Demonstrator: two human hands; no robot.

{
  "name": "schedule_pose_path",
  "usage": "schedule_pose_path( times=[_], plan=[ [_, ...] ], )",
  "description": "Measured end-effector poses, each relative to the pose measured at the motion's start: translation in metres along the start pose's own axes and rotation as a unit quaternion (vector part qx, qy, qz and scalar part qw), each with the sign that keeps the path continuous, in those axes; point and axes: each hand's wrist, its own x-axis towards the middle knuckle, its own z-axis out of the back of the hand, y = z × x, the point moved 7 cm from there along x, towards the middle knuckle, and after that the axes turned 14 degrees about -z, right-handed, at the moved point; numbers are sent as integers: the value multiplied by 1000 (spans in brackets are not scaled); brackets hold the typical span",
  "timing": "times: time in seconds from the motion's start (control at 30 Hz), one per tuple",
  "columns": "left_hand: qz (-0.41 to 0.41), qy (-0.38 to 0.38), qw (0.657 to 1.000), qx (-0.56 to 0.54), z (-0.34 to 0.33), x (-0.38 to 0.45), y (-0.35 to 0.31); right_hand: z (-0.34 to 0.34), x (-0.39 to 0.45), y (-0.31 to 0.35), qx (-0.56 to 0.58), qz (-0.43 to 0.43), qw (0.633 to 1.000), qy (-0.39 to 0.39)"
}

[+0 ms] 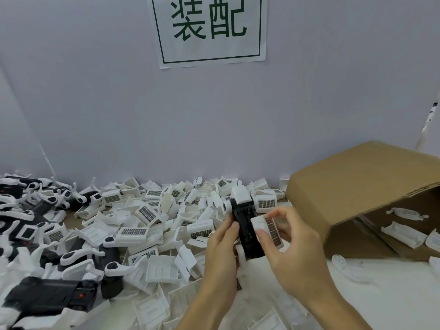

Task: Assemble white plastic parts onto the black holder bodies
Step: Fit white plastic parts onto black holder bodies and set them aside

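My left hand (222, 246) grips a black holder body (247, 231) upright above the table, with a white part fitted at its top end. Against the body's right side, my right hand (288, 241) pinches a white plastic part (267, 227) with a dark grid strip. A large pile of loose white parts (147, 217) covers the table behind and to the left of my hands.
Several black-and-white assembled holders (45, 277) lie heaped at the left. A tipped cardboard box (352, 186) at the right holds a few white pieces. A paper sign (209, 29) hangs on the grey wall. One flat white piece (350, 270) lies on the table near the box.
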Motion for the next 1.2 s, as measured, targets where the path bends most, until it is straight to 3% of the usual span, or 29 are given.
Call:
schedule_pose_path(
  times=[0.17, 0.47, 0.87, 1.2],
  plan=[
    [-33, 65, 996, 45, -12, -1, -8, 16, 2, 2, 73, -10, 992, -99],
    [-86, 141, 981, 98, -28, -8, -15, 9, 1, -1, 45, -11, 995, -84],
    [-126, 134, 975, 120, -29, -9, -27, 7, -7, 17, -65, 73, 989, -107],
    [-153, 176, 966, 111, -42, -17, -40, 11, -5, 9, -42, 48, 990, -129]
  ],
)
